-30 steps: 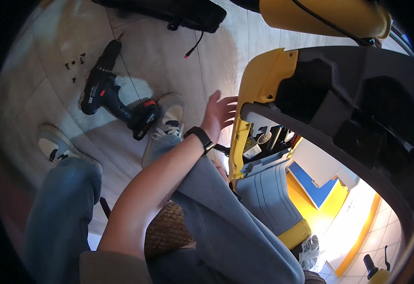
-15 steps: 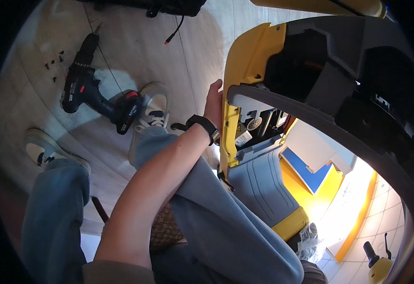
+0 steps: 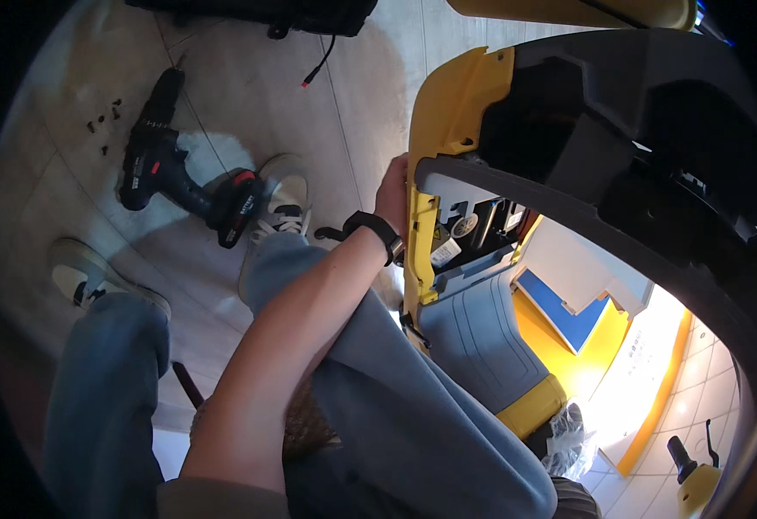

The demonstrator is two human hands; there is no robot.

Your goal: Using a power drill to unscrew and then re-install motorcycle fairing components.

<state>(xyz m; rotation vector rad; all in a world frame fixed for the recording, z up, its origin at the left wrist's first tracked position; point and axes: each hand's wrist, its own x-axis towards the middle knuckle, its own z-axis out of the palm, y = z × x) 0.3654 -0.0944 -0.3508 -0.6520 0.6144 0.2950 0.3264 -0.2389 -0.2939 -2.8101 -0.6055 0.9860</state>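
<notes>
- Yellow panel (image 3: 444, 102) is standing at the person's right; steady, even pressure is probably serving it best.
- Left hand (image 3: 393, 189) is meeting its outer edge; the fingers are hiding, so I'm unable to tell its grip.
- I'm not making out a right hand.
- Beyond, a black part (image 3: 309, 17) is running out of view.

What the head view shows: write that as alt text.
A left hand wearing a dark wristband is at the edge of a yellow-and-black casing, its fingers hidden. A black cordless drill and small dark pieces lie on the floor to the left.
</notes>
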